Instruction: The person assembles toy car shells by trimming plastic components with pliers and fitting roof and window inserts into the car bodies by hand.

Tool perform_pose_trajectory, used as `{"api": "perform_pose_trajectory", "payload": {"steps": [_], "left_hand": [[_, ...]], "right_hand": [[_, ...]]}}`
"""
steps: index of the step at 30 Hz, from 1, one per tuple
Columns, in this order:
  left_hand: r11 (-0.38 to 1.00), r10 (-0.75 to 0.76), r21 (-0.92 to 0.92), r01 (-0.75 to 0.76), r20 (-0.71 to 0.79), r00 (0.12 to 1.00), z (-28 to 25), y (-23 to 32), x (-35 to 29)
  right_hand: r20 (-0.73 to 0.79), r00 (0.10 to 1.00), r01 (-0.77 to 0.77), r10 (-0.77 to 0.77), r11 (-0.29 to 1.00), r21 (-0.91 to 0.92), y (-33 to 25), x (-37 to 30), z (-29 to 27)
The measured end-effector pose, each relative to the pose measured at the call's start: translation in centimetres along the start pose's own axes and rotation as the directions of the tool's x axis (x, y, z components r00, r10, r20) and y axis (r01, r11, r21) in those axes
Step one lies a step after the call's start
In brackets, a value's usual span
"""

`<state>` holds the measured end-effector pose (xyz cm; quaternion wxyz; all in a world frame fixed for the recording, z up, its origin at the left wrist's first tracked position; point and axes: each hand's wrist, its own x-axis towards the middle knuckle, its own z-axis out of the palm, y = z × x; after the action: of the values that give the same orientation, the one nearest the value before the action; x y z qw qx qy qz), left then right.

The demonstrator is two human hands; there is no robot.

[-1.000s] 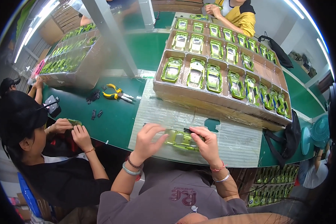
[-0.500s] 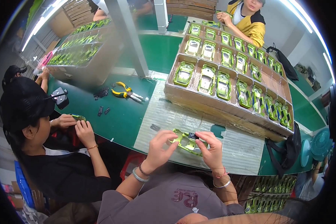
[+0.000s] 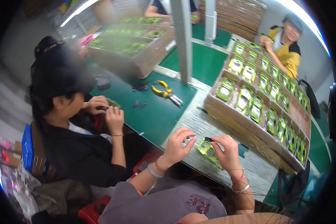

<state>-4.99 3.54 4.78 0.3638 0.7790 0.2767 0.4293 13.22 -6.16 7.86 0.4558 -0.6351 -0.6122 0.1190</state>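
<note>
In front of me is a green toy car body shell (image 3: 204,148), an open frame with cut-out windows, low over the pale ribbed mat. My right hand (image 3: 227,151) covers its right side. Between the right thumb and fingers, at the shell's far end, is a small black plastic part (image 3: 209,139). Whether other right fingers also grip the shell is hidden. My left hand (image 3: 180,146) is just left of the shell, apart from it, with its fingers curved and spaced and nothing visible in them.
Beyond the mat (image 3: 190,123) stands a divided cardboard box (image 3: 246,128) of green shells. Yellow-handled pliers (image 3: 167,93) and small black pieces (image 3: 140,87) lie on the green table (image 3: 149,119). A co-worker (image 3: 63,100) handles a shell at left; another (image 3: 287,46) sits across.
The view has swung left, so the scene sits further right. My left hand has let go of the shell and drawn away from it. The right hand keeps the black part.
</note>
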Motion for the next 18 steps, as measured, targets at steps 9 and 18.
{"api": "perform_pose_trajectory", "payload": {"steps": [9,18], "left_hand": [[0.8,-0.113,0.483,0.357,-0.462,0.88,-12.1,-11.8,6.3],[0.686,-0.223,0.653,0.319,-0.228,0.948,-13.4,-18.1,17.7]], "right_hand": [[0.604,0.793,-0.171,0.081,0.981,0.093,0.4,10.1,11.2],[0.594,0.787,-0.133,0.167,0.986,-0.101,-0.3,12.1,15.8]]}}
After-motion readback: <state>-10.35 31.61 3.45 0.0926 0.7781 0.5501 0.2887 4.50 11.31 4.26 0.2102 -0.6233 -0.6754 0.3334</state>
